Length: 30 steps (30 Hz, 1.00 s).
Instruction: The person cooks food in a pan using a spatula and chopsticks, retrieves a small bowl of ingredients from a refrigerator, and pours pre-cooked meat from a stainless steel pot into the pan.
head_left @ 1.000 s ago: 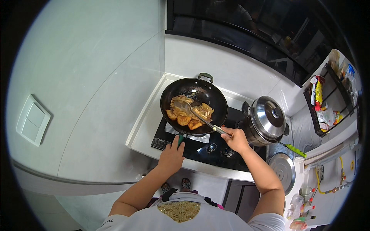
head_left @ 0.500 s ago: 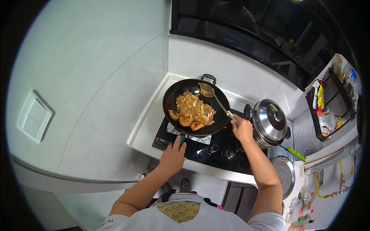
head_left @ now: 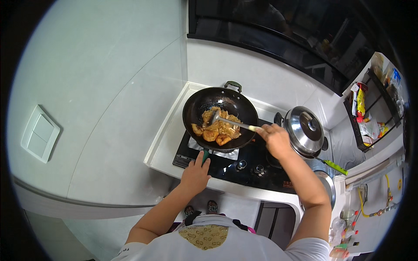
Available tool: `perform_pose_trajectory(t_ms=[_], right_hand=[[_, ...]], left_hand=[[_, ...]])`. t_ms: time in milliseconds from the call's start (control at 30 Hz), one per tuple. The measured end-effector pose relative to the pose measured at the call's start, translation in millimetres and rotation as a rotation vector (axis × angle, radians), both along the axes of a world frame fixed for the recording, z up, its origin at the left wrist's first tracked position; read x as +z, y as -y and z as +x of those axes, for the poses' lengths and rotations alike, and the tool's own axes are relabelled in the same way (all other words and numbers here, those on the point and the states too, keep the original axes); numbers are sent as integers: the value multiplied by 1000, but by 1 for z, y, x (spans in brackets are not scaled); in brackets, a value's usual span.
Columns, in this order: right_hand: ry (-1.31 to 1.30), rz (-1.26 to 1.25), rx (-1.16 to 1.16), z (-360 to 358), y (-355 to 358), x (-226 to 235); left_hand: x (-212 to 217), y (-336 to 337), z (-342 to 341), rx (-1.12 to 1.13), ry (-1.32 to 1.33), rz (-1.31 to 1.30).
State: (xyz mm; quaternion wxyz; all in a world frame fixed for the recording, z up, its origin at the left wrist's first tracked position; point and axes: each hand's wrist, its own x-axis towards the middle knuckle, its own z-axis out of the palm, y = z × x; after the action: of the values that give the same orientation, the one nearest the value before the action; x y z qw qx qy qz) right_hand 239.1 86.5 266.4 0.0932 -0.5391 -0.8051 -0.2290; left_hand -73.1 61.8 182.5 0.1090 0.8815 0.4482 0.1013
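Observation:
A black wok [head_left: 196, 102] sits on the left burner of a black glass cooktop [head_left: 226, 173]. In it lies a heap of browned, shredded food [head_left: 225, 127], with a few round fried pieces [head_left: 210, 135] along its near side. My left hand [head_left: 195, 174] is closed round the wok's green handle [head_left: 205, 155] at the near edge. Over the wok's right rim, my right hand [head_left: 275, 138] grips the pale end of a metal spatula [head_left: 235, 123]. The spatula's head rests in the food, left of the wok's middle.
A lidded steel pot [head_left: 303, 126] stands right of the wok, a green handle [head_left: 335, 167] jutting out beside it. Nearer lies a round metal lid [head_left: 326, 185]. Packets fill a black wall rack [head_left: 370, 113]. Bottles [head_left: 348, 230] stand at lower right. A wall rises close on the left.
The spatula's head has moved from the wok's far side down into the food, and the heap is more bunched. My right hand has turned and shifted slightly; my left stays on the handle.

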Motion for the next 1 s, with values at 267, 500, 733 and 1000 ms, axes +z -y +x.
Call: perform_pose_trajectory(t_ms=[267,500,733,1000], right_hand=[[154,-45,-126,16,39,86],[132,-224,-259,8,38,63],[-55,-151,-286,13,32,39],[-195,-374,-405,-17,37,72]], left_hand=[[1,-1,0,-7,-36,12],[-1,-1,-1,-20,-24,9],[-2,-2,-1,-31,-15,-18],[0,0,-2,-13,4,-58]])
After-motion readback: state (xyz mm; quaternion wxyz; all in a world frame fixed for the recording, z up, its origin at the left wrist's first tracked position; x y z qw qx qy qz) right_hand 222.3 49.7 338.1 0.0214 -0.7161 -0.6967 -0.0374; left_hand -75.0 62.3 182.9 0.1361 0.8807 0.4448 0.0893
